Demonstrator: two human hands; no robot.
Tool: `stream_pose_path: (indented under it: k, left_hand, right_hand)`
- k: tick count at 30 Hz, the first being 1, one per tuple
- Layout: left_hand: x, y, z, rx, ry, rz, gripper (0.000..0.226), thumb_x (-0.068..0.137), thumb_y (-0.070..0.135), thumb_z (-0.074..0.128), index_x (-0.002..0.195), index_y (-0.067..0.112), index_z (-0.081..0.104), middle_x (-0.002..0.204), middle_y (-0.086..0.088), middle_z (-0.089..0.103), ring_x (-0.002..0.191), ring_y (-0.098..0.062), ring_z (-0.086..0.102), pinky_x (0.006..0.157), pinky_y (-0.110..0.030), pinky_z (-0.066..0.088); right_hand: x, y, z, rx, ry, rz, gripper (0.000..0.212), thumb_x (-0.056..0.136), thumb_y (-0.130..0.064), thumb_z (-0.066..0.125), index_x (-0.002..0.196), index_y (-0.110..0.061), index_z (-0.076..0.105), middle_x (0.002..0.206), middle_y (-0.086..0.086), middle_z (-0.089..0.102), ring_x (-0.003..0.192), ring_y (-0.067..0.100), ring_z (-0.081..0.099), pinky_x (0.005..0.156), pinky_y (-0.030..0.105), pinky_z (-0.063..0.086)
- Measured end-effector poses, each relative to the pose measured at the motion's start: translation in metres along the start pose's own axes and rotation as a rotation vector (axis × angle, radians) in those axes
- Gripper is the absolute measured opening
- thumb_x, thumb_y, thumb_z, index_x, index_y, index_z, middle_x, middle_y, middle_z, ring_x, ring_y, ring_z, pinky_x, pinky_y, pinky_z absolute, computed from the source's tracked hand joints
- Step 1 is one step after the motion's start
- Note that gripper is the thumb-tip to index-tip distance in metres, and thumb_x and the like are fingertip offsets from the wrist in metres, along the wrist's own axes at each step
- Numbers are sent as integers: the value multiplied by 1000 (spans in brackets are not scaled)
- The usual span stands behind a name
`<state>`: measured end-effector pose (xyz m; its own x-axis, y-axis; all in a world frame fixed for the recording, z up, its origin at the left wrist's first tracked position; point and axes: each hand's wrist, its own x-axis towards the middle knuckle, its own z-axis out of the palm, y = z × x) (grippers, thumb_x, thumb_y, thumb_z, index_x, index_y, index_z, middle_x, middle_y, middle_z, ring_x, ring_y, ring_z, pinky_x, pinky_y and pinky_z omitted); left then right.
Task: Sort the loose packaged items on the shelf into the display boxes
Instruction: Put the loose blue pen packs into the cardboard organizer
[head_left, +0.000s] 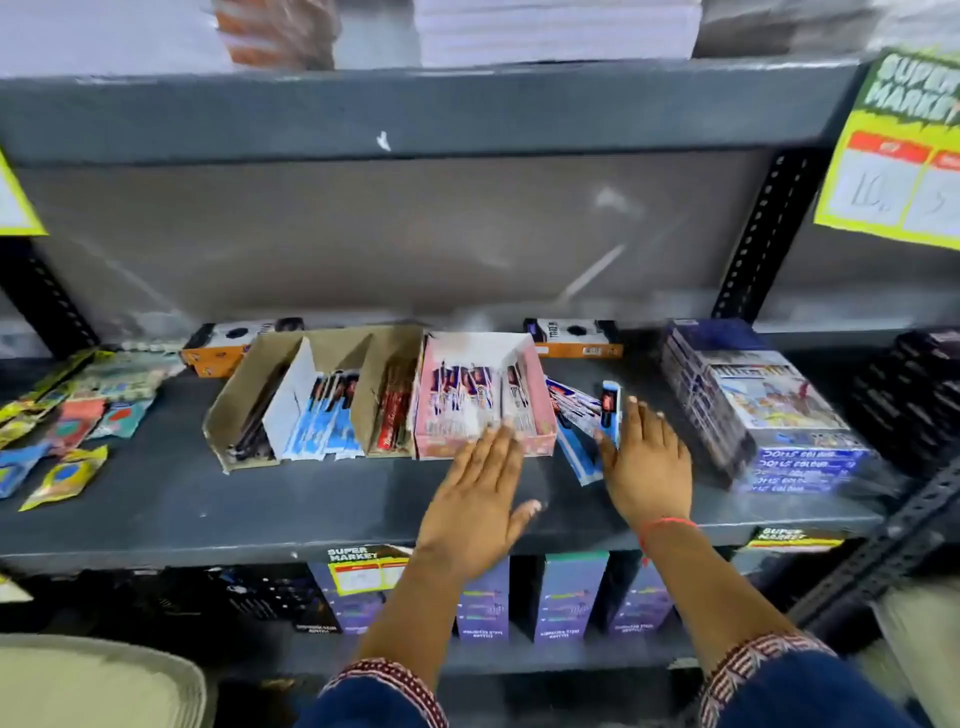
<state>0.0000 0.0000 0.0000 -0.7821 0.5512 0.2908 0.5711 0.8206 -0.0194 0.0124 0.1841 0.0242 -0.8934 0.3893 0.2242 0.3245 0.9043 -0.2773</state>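
Left hand (480, 483) flat against pink cardboard box (483, 400).

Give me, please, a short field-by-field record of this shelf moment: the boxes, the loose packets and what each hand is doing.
setting: grey metal shelf in a shop
display boxes: brown cardboard box with dividers, part filled; pink box beside it on its right
loose packets: blue-and-white packets leaning right of the pink box; colourful flat packs spread at far left
left hand: open, flat, fingertips at the pink box's front
right hand: beside the leaning packets, thumb against one; grip unclear
other stock: stacked blue colour boxes on the right
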Motion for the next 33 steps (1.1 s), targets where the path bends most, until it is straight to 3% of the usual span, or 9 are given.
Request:
stream_pose_path:
  k: [6,10,15,21,24,27,29,31,33]
  left_hand:
    - [6,-4,7,-7,-159,157,72,96,45,-6,137,3,36,143,-9,38,133,-19,34,113,-32,0]
    - [6,-8,14,-80,-237,256,89,71,57,-22,147,13,-5,143,4,-20,135,-8,-19,97,-20,-30]
    - [5,-12,19,-130,-200,243,93,76,64,-20,148,12,9,156,-5,5,142,-17,4,102,-21,-19]
    - [5,-10,19,-142,-218,206,81,81,58,-10,148,16,6,156,-1,3,141,-13,1,105,-20,-14]
    - [6,-7,19,-136,-219,188,63,96,51,7,148,16,5,156,0,1,141,-12,-1,106,-21,-12]
    - [6,-6,23,-95,-194,202,81,82,58,-13,148,16,9,156,-1,5,141,-12,4,108,-22,-9]
    - [7,-6,22,-117,-188,178,86,87,57,-15,142,11,33,150,-4,28,136,-15,29,110,-26,11]
    - [4,-6,20,-130,-200,135,80,96,49,-5,121,10,61,127,-6,59,115,-16,57,97,-31,40]
    - [0,-8,22,-121,-169,94,76,98,47,1,111,14,68,115,-2,67,105,-14,62,88,-30,47]
  right_hand:
    - [14,-4,3,-34,-199,195,48,93,-35,44,134,-11,41,136,14,47,125,35,43,98,44,39]
    - [22,-6,4,15,-210,256,47,90,-29,52,132,-9,44,135,16,48,125,37,43,98,45,41]
    - [31,-6,5,269,-184,350,44,87,-10,54,130,-4,49,129,23,54,119,40,51,94,42,44]
    - [36,1,-3,576,-115,505,23,80,0,58,100,0,71,99,23,69,91,38,63,77,36,49]
    - [33,6,-9,906,-51,607,9,78,2,65,82,-3,71,83,13,69,79,23,59,72,24,45]
    - [23,5,-13,1305,-83,588,31,79,14,55,60,-10,58,43,-6,66,42,5,56,40,8,37]
    - [14,3,-19,1385,-140,554,34,79,16,54,59,-11,58,39,-8,65,31,-2,49,32,10,28]
    - [6,1,-23,1437,-193,511,32,77,13,60,59,-13,61,44,-7,67,36,2,48,35,12,28]
    - [-2,-2,-26,1482,-231,471,29,75,8,66,57,-15,64,50,-6,69,47,7,47,42,14,32]
